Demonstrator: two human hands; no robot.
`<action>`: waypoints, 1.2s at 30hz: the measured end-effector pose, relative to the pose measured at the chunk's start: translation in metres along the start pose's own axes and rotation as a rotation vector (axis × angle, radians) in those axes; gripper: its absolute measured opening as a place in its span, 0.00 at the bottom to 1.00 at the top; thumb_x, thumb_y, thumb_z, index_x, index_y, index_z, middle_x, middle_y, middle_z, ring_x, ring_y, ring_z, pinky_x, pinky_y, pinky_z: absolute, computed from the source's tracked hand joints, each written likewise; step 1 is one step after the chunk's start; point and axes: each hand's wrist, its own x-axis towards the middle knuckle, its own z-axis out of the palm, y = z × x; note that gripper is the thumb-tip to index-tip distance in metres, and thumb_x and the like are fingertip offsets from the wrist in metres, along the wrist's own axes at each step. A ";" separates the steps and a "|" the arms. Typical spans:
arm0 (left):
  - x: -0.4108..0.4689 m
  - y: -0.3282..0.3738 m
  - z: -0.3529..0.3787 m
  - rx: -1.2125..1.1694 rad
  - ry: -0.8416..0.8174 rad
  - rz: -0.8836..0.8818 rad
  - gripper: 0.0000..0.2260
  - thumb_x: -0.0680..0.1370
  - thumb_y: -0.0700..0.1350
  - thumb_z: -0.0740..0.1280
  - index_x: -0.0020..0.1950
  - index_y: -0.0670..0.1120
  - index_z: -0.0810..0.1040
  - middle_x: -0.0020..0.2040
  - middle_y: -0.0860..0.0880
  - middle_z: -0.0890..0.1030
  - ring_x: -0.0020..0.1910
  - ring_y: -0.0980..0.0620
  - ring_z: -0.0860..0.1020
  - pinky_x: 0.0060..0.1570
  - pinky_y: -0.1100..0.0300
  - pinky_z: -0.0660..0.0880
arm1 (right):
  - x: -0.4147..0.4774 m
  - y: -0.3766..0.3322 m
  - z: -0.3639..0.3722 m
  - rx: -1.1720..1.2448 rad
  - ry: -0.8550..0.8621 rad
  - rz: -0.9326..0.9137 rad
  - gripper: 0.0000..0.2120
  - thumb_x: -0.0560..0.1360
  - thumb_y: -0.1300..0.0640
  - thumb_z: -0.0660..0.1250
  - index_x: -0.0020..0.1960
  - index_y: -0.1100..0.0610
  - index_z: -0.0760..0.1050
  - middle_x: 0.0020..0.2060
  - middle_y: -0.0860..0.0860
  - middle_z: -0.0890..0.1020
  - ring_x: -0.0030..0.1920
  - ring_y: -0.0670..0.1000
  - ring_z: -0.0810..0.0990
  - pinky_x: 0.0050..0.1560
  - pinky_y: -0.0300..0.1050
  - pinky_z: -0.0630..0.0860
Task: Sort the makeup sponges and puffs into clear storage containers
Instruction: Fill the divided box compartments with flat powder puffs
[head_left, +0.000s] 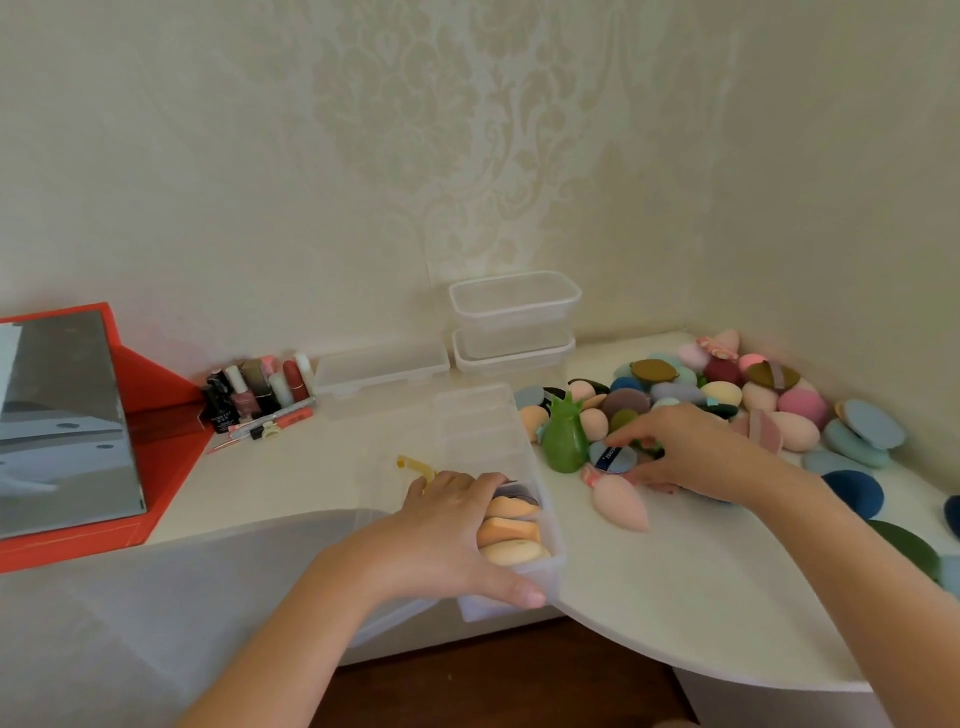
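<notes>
Three peach sponges (511, 530) filed | left grip (447, 525) clasps clear organiser (478, 415) | right grip (691, 447) pinches blue puff (613, 457) | next, likely: carry it left into a free compartment.

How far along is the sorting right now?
Barely started: a few peach sponges sit in the divided container, held by the left hand. The right hand pinches a blue puff at the edge of the pile, most of it loose on the table; the stacked containers are empty.
</notes>
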 end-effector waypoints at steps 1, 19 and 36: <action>0.000 0.000 0.000 -0.006 0.004 0.002 0.39 0.67 0.65 0.70 0.72 0.57 0.56 0.63 0.57 0.63 0.60 0.58 0.58 0.66 0.56 0.57 | 0.002 0.000 0.002 -0.016 0.009 0.003 0.15 0.71 0.48 0.71 0.58 0.43 0.78 0.42 0.43 0.79 0.37 0.42 0.74 0.32 0.33 0.66; 0.003 -0.010 0.006 -0.029 0.046 -0.021 0.41 0.65 0.68 0.70 0.72 0.61 0.55 0.60 0.58 0.62 0.64 0.56 0.59 0.63 0.56 0.64 | -0.003 -0.014 -0.019 0.002 0.537 0.216 0.09 0.75 0.55 0.64 0.48 0.56 0.83 0.38 0.50 0.83 0.35 0.50 0.78 0.36 0.38 0.74; 0.003 -0.016 0.012 -0.083 0.099 -0.008 0.39 0.62 0.68 0.70 0.70 0.65 0.60 0.57 0.57 0.64 0.60 0.52 0.64 0.62 0.53 0.69 | 0.014 -0.115 -0.008 -0.128 0.150 -0.365 0.12 0.77 0.53 0.61 0.52 0.52 0.82 0.44 0.49 0.84 0.45 0.50 0.80 0.41 0.39 0.72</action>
